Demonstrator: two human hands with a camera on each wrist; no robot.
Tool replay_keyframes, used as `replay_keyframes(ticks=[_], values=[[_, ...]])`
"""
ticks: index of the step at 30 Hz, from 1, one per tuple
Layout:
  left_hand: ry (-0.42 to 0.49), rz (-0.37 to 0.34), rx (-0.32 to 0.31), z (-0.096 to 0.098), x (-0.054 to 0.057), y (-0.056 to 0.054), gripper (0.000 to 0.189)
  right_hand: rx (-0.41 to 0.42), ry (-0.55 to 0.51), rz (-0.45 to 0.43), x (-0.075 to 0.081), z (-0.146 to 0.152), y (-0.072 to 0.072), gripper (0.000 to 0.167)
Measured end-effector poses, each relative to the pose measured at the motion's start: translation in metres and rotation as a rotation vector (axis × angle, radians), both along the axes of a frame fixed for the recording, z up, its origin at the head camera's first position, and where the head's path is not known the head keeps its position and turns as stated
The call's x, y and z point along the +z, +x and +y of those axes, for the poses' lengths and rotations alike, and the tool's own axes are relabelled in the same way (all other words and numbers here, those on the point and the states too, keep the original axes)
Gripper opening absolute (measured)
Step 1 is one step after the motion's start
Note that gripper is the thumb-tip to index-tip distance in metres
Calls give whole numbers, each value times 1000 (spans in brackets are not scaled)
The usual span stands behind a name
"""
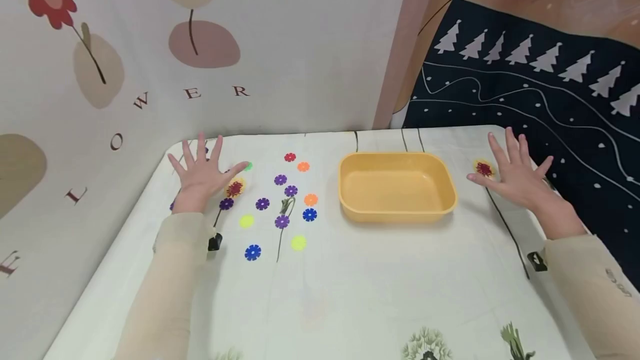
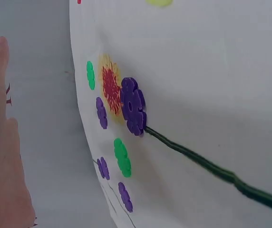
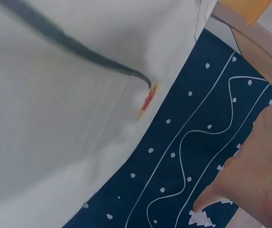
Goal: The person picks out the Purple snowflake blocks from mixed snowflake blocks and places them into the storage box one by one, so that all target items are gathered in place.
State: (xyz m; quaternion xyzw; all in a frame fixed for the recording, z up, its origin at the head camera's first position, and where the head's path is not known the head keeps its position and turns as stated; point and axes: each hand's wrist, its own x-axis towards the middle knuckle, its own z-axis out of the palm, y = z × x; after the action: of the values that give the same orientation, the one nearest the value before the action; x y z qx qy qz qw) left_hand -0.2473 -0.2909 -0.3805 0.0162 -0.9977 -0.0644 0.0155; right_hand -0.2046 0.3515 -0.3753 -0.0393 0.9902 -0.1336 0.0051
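Note:
My left hand (image 1: 200,176) is raised over the table's far left part with its fingers spread, holding nothing. Under and beside it lie small flower-shaped discs, among them a purple disc (image 2: 133,106) and a green disc (image 2: 122,157) in the left wrist view. More are scattered to its right, such as a blue disc (image 1: 253,253), an orange disc (image 1: 311,200), a red disc (image 1: 290,157) and a yellow disc (image 1: 246,221). A yellow plastic basin (image 1: 397,217) stands right of the discs, its inside bare. Beyond it, at the far right, my right hand (image 1: 522,179) is spread too, with nothing in it.
A white cloth (image 1: 350,282) printed with flowers and stems covers the table. Behind it hangs a pale curtain (image 1: 310,43) with flower prints and letters. Dark blue fabric with white trees (image 1: 520,49) borders the right side.

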Motion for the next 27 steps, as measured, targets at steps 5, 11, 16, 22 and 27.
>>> replay_keyframes(ticks=[5,11,16,22,27], values=[[6,20,5,-7,-1,-3,105,16,-43,-18,1,-7,5,104],[19,36,12,-15,0,-7,105,46,-100,-67,0,-13,13,105],[8,45,34,-22,1,-11,107,75,-184,-109,-2,-20,20,104],[15,49,57,-30,2,-15,107,125,-292,-148,-6,-26,28,106],[47,41,78,-35,-1,-18,108,134,-342,-192,-11,-30,33,109]])
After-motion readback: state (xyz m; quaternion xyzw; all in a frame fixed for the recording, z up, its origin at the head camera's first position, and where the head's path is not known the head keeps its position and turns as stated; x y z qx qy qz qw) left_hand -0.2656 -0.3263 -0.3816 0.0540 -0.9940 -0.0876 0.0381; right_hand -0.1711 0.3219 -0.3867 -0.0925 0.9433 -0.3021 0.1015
